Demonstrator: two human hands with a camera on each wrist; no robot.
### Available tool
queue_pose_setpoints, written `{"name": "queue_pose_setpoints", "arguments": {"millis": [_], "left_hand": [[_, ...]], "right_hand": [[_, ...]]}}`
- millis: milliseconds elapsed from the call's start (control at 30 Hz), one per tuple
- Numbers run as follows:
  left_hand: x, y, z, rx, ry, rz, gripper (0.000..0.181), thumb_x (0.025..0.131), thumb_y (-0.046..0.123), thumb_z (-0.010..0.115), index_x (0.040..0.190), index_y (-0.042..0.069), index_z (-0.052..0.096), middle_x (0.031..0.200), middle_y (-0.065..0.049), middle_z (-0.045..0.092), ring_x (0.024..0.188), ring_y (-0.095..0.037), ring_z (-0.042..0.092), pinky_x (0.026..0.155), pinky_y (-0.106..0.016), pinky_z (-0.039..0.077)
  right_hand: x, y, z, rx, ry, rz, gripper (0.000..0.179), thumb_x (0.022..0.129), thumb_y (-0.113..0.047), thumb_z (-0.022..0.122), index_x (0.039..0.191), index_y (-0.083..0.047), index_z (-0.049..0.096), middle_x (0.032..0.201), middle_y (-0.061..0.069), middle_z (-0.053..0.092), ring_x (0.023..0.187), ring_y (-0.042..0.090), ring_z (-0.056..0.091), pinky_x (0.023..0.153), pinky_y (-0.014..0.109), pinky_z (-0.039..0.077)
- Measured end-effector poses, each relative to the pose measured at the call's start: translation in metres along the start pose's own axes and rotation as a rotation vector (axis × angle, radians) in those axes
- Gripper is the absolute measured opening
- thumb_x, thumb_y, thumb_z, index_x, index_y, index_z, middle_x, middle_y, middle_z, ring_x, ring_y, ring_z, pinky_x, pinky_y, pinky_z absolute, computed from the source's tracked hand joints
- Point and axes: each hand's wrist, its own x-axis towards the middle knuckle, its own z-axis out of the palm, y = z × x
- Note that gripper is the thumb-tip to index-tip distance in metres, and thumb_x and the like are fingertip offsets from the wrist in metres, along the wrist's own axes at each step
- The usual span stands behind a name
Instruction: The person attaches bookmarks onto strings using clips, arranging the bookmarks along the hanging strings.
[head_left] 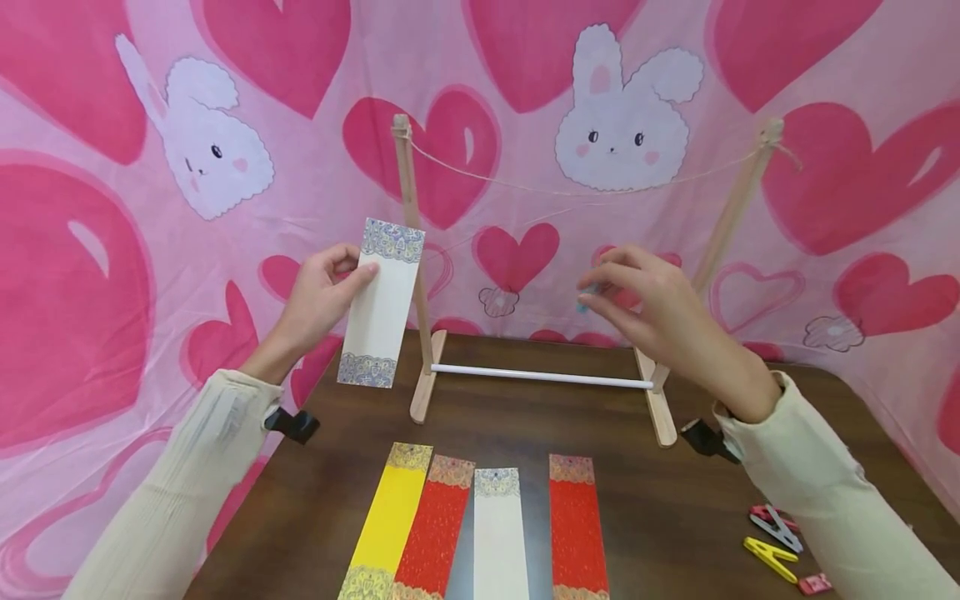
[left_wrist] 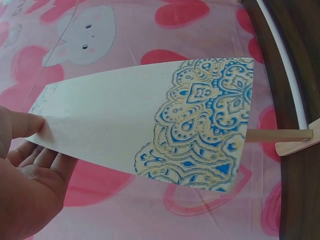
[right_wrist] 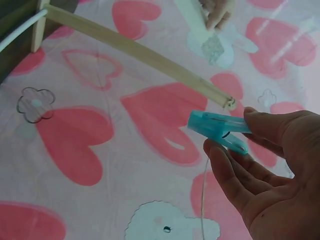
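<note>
My left hand (head_left: 321,292) pinches a white card strip (head_left: 381,312) near its upper part, thumb in front and fingers behind. Blue and gold lace patterns band both ends of the strip, plain to see in the left wrist view on the near end (left_wrist: 205,125). In my right hand (head_left: 648,292) a turquoise clothespin (right_wrist: 217,127) is held between thumb and fingers, raised off the table at the right. A thin string (head_left: 517,182) sags between two wooden posts behind the hands; strip and clothespin are both apart from it.
Yellow (head_left: 386,521), red (head_left: 435,525), white (head_left: 500,533) and another red strip (head_left: 577,525) lie on the brown table (head_left: 300,517). Several clothespins, one yellow (head_left: 771,557), lie at the right. A white rod (head_left: 540,377) joins the wooden stand's feet.
</note>
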Motion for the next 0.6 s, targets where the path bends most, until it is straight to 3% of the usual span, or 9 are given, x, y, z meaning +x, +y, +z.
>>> {"name": "queue_pose_setpoints", "arguments": {"millis": [200,367,600], "left_hand": [[0.019,0.001,0.000,0.012,0.037,0.013,0.022,0.098,0.015,0.063,0.102,-0.006,0.061,0.095,-0.015,0.070,0.073,-0.012,0.063,0.064,-0.021,0.054],[0.033,0.005,0.001,-0.006,0.028,0.029,0.024,0.098,0.015,0.062,0.103,-0.008,0.061,0.099,-0.018,0.070,0.077,-0.010,0.064,0.068,-0.020,0.054],[0.050,0.007,0.001,-0.006,0.041,0.030,0.023,0.098,0.016,0.063,0.102,-0.007,0.062,0.101,-0.019,0.070,0.080,-0.010,0.065,0.070,-0.020,0.054]], "right_hand": [[0.022,-0.001,0.001,0.006,-0.008,0.035,0.050,0.075,-0.001,0.085,0.121,0.006,0.065,0.096,0.010,0.068,0.084,0.020,0.073,0.080,0.027,0.056],[0.039,-0.006,-0.001,0.032,-0.035,0.093,0.036,0.079,-0.003,0.083,0.111,0.004,0.071,0.095,0.008,0.072,0.083,0.019,0.074,0.077,0.032,0.058],[0.077,-0.004,0.006,0.198,-0.058,0.191,0.027,0.090,-0.010,0.074,0.114,-0.001,0.065,0.101,0.003,0.074,0.093,0.014,0.071,0.086,0.022,0.054]]}}
